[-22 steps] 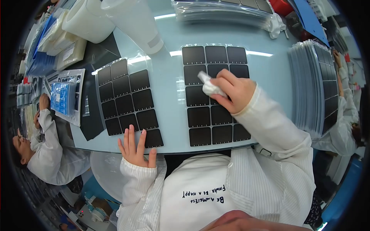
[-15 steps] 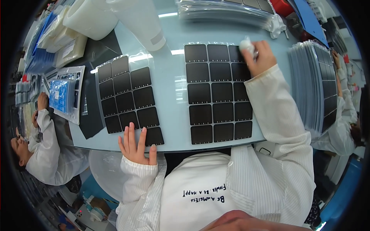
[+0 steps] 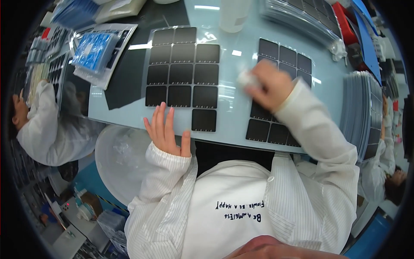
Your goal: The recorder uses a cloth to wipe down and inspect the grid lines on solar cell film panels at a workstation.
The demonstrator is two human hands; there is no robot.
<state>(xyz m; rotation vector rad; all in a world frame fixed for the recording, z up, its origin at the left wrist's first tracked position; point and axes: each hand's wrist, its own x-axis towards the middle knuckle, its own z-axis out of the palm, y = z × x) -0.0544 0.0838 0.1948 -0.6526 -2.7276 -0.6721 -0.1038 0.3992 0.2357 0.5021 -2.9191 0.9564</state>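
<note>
Two clear sheets bearing rows of dark rounded squares lie on the pale glass-topped table. At the lower left of the left sheet point(image 3: 180, 73), my left hand point(image 3: 167, 131) rests flat with its fingers stretched out and apart. My right hand point(image 3: 272, 86) is blurred by motion and closed on a crumpled white wad point(image 3: 248, 79), whose material I cannot make out. It is over the left side of the right sheet point(image 3: 258, 130), and the wad reaches into the gap between the sheets. My hand and sleeve hide several of that sheet's squares.
A tall stack of dark-squared sheets point(image 3: 355, 116) stands at the right, another pile point(image 3: 297, 26) at the far side. A blue packet point(image 3: 91, 51) lies at the left, a translucent container point(image 3: 234, 17) at the back. A round tub point(image 3: 114, 159) sits below the table edge. Co-workers flank both sides.
My right hand has moved with the white wad from the right sheet's upper right corner toward its left edge. My left hand stays by the left sheet's near edge. The whole view has shifted.
</note>
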